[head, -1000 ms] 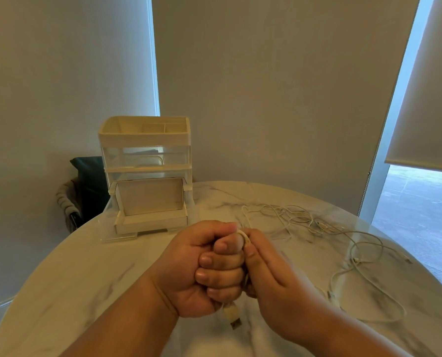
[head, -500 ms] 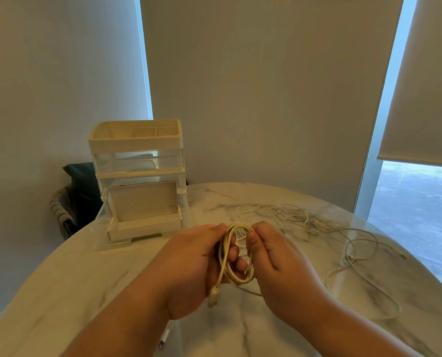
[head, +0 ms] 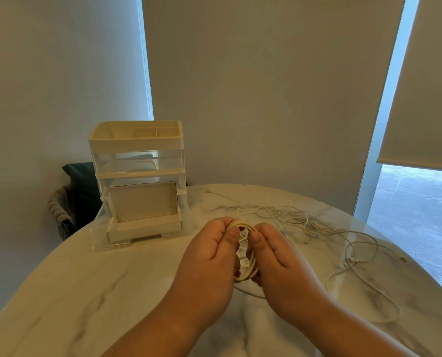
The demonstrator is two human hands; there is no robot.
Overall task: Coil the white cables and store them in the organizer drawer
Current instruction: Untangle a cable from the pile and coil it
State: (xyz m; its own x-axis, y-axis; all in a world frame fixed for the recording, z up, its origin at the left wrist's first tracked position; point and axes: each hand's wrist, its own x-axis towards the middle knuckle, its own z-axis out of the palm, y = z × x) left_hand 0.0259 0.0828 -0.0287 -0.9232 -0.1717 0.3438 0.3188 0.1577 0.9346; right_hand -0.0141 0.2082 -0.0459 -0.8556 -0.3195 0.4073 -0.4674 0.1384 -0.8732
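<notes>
Coiled cable point(head: 252, 265) cream-white; table point(head: 86, 292) white marble, grey-veined; organizer point(head: 135, 145) white with clear drawers; cushion point(head: 81, 176) dark.

Polished marble-look table top point(head: 86, 292), smooth and glossy, white with grey veins, with window light mirrored on it. Organizer point(head: 135, 144) of matt cream plastic with clear, shiny plastic walls; drawer point(head: 144, 229) of the same clear plastic around a matt cream inside. Coiled cable point(head: 250, 266) and loose cables point(head: 356, 243) in smooth white plastic sheath, slightly shiny. Roller blinds point(head: 266, 86) of matt cloth, finely textured. Beside the table, rough braided rim point(head: 56, 210) and dark matt cushion point(head: 81, 173).
</notes>
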